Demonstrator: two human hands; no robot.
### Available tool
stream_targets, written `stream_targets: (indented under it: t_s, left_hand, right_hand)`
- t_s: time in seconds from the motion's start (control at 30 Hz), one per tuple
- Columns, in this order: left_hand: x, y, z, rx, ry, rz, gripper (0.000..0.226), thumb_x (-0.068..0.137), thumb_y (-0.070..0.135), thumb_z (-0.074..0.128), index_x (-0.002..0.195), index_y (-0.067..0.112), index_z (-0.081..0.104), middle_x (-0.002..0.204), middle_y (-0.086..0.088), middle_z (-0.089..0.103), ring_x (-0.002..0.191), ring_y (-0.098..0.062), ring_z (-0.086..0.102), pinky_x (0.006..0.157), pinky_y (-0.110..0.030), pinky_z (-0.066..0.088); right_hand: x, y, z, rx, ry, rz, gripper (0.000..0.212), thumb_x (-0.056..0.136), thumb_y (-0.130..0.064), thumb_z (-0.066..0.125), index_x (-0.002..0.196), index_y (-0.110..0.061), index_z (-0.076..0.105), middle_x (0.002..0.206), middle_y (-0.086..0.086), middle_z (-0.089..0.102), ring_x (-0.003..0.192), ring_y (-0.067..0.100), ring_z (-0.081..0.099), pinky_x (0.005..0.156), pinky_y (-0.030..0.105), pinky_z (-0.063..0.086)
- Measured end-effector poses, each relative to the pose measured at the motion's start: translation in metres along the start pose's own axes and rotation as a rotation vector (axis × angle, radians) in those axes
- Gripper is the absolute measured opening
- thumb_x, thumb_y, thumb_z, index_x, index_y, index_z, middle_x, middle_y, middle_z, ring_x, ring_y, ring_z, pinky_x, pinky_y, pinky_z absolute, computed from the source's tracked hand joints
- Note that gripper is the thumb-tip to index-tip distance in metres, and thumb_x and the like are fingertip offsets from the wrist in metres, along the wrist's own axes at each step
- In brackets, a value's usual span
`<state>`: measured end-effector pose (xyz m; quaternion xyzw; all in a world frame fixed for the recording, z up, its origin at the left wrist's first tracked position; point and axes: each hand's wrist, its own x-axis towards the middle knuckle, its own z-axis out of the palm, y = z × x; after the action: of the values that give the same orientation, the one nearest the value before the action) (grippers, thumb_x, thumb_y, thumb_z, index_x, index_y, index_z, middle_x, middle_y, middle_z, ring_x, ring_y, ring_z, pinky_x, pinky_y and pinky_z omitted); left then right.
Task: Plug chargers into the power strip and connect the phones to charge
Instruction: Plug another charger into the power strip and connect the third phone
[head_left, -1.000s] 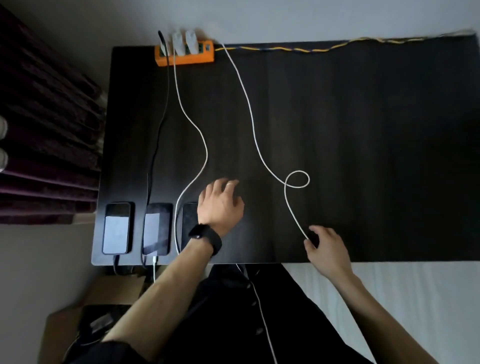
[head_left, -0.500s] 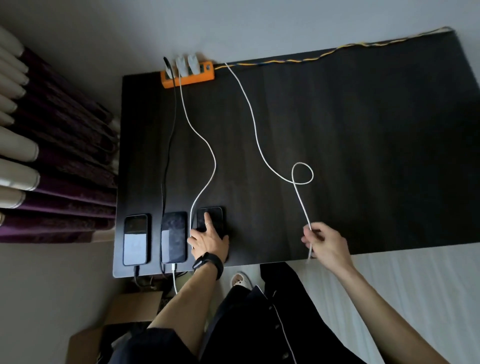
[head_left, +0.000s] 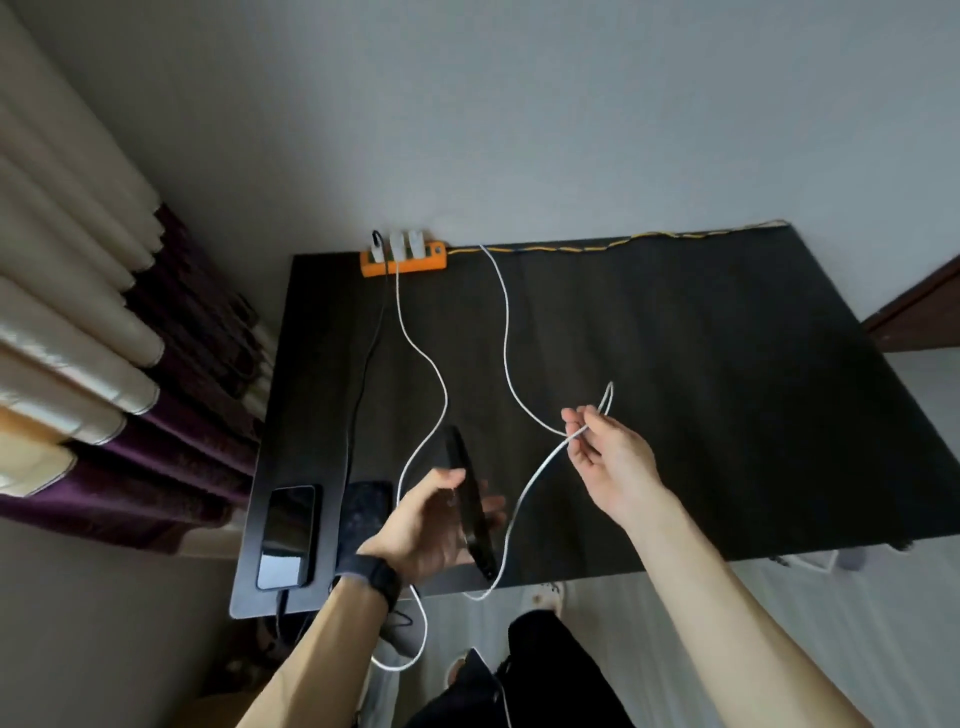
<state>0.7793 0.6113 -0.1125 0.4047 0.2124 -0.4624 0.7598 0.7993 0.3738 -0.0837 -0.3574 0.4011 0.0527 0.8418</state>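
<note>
Left hand (head_left: 421, 525) fingers gripping slim glossy black phone (head_left: 470, 504), right hand (head_left: 608, 457) fingers pinching thin white cable (head_left: 506, 332)

A domestic room is being indicated: a dark table (head_left: 675, 364) is being set against a plain wall (head_left: 519, 130), with cream-and-purple curtains (head_left: 104, 364) hanging at nine o'clock and a cardboard box at seven o'clock.
</note>
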Motion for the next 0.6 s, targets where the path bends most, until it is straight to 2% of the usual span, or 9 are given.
stream_targets:
  t_s: [0.1,0.17,0.23,0.33,0.4,0.47,0.53,0.6]
  left_hand:
    - [-0.013,0.009,0.017,0.039,-0.173,0.037,0.052,0.069,0.040,0.071,0.111,0.012,0.060,0.134,-0.023,0.061,0.098,-0.028,0.069,0.078,-0.037,0.056]
    - [-0.015,0.013,0.033,0.086,-0.197,0.082,0.040,0.069,0.036,0.072,0.102,0.015,0.062,0.129,-0.020,0.064,0.099,-0.028,0.067,0.086,-0.040,0.053]
    - [-0.017,0.017,0.049,0.127,-0.164,0.131,0.027,0.066,0.034,0.075,0.087,0.018,0.069,0.113,-0.014,0.070,0.092,-0.025,0.068,0.082,-0.039,0.055]
    - [-0.016,0.026,0.066,0.136,-0.112,0.185,0.023,0.063,0.037,0.079,0.074,0.018,0.072,0.090,-0.006,0.068,0.077,-0.022,0.067,0.076,-0.036,0.057]
    - [-0.015,0.034,0.073,0.097,-0.105,0.230,0.026,0.069,0.037,0.076,0.077,0.013,0.071,0.088,-0.008,0.066,0.076,-0.024,0.067,0.077,-0.038,0.057]
    - [-0.015,0.041,0.076,0.043,-0.097,0.262,0.033,0.075,0.038,0.071,0.085,0.007,0.068,0.090,-0.011,0.067,0.079,-0.027,0.067,0.081,-0.042,0.057]
    - [-0.016,0.047,0.078,-0.026,-0.063,0.280,0.039,0.074,0.038,0.073,0.090,0.003,0.064,0.091,-0.014,0.068,0.081,-0.031,0.069,0.085,-0.045,0.058]
    - [-0.016,0.049,0.084,-0.090,-0.027,0.298,0.041,0.072,0.037,0.077,0.087,0.000,0.066,0.091,-0.016,0.069,0.082,-0.031,0.070,0.087,-0.046,0.058]
  right_hand:
    - [-0.003,-0.005,0.019,0.014,-0.040,0.023,0.020,0.097,-0.013,0.064,0.111,0.002,0.065,0.095,0.014,0.079,0.080,0.014,0.077,0.058,0.019,0.058]
    - [-0.002,-0.010,0.029,-0.010,-0.049,0.011,0.023,0.096,-0.010,0.066,0.112,0.005,0.063,0.093,0.016,0.078,0.082,0.016,0.077,0.061,0.020,0.059]
    - [-0.004,-0.017,0.035,-0.069,-0.062,-0.049,0.026,0.095,-0.012,0.067,0.115,0.004,0.063,0.094,0.017,0.078,0.086,0.019,0.078,0.067,0.024,0.062]
    - [-0.010,-0.020,0.030,-0.337,-0.115,-0.100,0.036,0.098,-0.036,0.061,0.120,-0.008,0.065,0.105,0.008,0.078,0.099,0.021,0.074,0.078,0.031,0.059]
    - [-0.020,-0.008,0.013,-0.586,-0.189,-0.056,0.047,0.099,-0.055,0.049,0.122,-0.021,0.068,0.110,-0.002,0.077,0.108,0.018,0.069,0.088,0.037,0.052]
    - [-0.030,0.016,-0.010,-0.813,-0.257,0.014,0.056,0.098,-0.066,0.036,0.117,-0.028,0.072,0.113,-0.006,0.076,0.112,0.012,0.063,0.095,0.042,0.046]
    - [-0.035,0.042,-0.033,-0.948,-0.154,0.072,0.059,0.099,-0.065,0.032,0.114,-0.025,0.072,0.110,-0.003,0.071,0.104,0.013,0.062,0.091,0.040,0.048]
    - [-0.038,0.063,-0.053,-0.898,0.066,0.170,0.063,0.098,-0.065,0.036,0.115,-0.012,0.066,0.090,0.001,0.068,0.079,0.014,0.061,0.071,0.033,0.050]
